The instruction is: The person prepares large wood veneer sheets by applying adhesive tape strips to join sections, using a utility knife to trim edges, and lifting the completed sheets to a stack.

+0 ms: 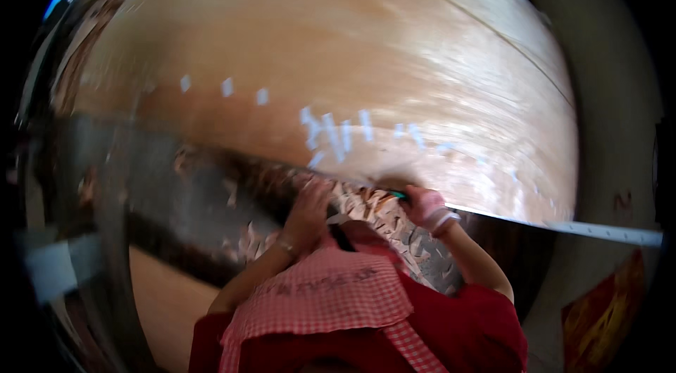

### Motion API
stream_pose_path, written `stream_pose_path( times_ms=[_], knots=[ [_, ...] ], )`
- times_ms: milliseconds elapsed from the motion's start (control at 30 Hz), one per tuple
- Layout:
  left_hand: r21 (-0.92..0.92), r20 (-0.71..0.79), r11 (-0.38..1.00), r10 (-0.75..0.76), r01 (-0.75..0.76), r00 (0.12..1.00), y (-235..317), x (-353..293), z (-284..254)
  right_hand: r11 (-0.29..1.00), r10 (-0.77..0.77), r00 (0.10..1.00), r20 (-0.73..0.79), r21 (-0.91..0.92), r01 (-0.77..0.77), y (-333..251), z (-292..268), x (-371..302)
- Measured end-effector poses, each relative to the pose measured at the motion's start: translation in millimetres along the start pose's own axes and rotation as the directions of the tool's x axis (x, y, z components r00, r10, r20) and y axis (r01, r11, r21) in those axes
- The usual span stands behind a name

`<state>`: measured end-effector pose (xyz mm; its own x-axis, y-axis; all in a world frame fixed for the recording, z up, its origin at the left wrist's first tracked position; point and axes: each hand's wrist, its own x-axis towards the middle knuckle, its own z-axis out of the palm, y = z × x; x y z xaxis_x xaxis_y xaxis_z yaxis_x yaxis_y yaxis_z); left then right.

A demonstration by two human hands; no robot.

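A broad, glossy tan wood-veneer sheet [282,35] spreads out in front of me, with short whitish strips of tape [328,132] stuck near its front edge. My right hand [424,207], with a white band at the wrist, is closed at that edge around a small green-ended tool [398,195]. Its working end is too small and blurred to tell. To the left, my left hand [308,211] reaches the same edge with fingers stretched forward, somewhat smeared. A long pale straightedge [609,232] with marks runs along the edge and sticks out at the right.
Thin tan veneer offcuts [366,205] lie heaped below the edge, between and around my arms. A plain tan board [165,302] is at the lower left. A pale wall [598,70] stands at the right, with a red and yellow sheet [602,317] low down.
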<state>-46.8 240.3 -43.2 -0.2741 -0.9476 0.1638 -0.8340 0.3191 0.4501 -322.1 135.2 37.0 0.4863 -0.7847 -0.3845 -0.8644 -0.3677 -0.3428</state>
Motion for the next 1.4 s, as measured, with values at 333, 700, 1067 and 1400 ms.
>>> stream_pose_path(
  times_ms=[333,700,1067,1400],
  knots=[
    [-0.088,0.114,0.945,0.324,-0.315,0.939,-9,-2,20,0.971,0.209,0.977,0.045,0.108,-0.213,11,25,-35],
    [-0.429,0.128,0.895,-0.077,0.125,0.989,-17,-38,-9,0.859,0.478,0.877,-0.045,0.233,-0.456,22,45,-71],
    [-0.352,0.311,0.81,-0.372,0.47,0.874,-37,-71,-26,0.988,0.065,0.996,0.068,0.132,-0.074,-20,49,-8],
    [-0.355,0.321,0.471,-0.75,0.808,0.578,-111,-195,-64,0.988,-0.086,0.95,0.301,0.15,0.042,-201,45,100]
  ],
)
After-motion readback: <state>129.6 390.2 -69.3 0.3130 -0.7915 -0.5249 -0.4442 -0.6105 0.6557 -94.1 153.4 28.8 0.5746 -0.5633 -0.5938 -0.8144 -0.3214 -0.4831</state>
